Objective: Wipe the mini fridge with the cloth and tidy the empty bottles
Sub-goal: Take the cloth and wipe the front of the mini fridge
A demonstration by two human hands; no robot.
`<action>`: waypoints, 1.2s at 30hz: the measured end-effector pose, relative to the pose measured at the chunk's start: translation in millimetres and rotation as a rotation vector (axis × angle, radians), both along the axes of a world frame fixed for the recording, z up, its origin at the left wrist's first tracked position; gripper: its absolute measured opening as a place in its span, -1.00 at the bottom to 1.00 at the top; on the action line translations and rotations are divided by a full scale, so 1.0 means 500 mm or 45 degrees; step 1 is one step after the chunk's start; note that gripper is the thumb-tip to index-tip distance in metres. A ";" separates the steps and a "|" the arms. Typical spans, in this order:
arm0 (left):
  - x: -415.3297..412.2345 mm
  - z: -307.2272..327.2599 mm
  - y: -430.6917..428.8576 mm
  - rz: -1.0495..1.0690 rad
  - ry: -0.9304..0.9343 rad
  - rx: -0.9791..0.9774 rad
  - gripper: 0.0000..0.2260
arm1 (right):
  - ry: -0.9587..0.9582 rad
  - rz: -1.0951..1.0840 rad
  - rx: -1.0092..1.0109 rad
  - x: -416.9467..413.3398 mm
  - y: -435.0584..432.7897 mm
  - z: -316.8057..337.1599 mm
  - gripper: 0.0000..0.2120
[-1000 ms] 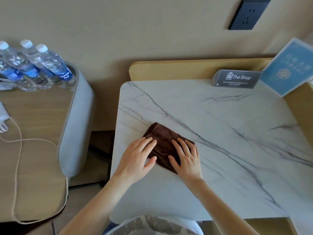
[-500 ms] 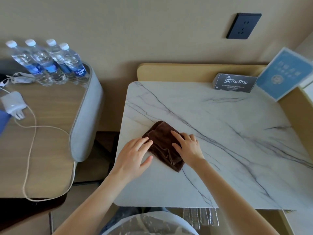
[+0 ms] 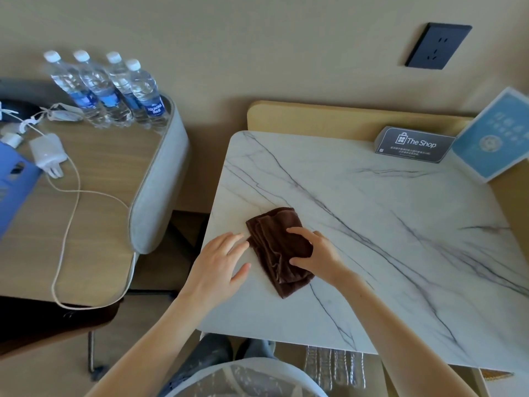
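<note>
The brown cloth (image 3: 274, 247) lies at the centre of the frame on the marble-patterned top (image 3: 386, 196), which I take to be the mini fridge's upper surface. A second ago both hands lay flat on the cloth. Now the left hand (image 3: 220, 262) has slid off it and rests spread on the bare top, fingertips just at the cloth's left edge. The right hand (image 3: 323, 253) has curled, pinching the cloth's right side between thumb and fingers. The cloth itself has gathered into a narrower, creased bundle. This looks like a switch from smoothing or folding to a one-handed wiping grip, so most of the top probably remains to be wiped. The four bottles (image 3: 114, 90) stand untouched at the upper left on the wooden side table (image 3: 100, 181).
</note>
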State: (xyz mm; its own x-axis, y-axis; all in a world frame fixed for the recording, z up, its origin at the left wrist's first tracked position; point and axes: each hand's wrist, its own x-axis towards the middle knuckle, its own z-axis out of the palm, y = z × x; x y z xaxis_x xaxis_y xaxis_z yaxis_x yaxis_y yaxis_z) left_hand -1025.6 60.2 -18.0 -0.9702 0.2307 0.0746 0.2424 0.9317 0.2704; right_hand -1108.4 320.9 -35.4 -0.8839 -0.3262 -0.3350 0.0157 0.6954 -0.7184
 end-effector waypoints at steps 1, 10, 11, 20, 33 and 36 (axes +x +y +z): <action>0.002 -0.001 -0.001 0.000 -0.015 -0.002 -0.52 | 0.002 -0.027 -0.050 0.006 -0.004 0.000 -0.38; 0.012 0.008 -0.020 -0.089 0.054 0.036 -0.55 | 0.056 -0.519 -0.551 0.103 -0.070 0.059 -0.50; 0.015 0.008 -0.026 -0.103 0.067 0.032 -0.55 | 0.093 -0.546 -0.572 0.118 -0.082 0.071 -0.51; 0.095 0.048 -0.123 -0.267 0.189 0.114 -0.57 | 0.299 -0.902 -0.752 0.300 -0.205 0.146 -0.58; 0.286 -0.016 -0.271 -0.731 0.028 -0.006 -0.50 | 0.257 -1.464 -0.726 0.640 -0.392 0.124 -0.59; 0.317 -0.015 -0.270 -0.815 0.020 -0.009 -0.49 | 0.307 -1.539 -0.694 0.701 -0.402 0.122 -0.58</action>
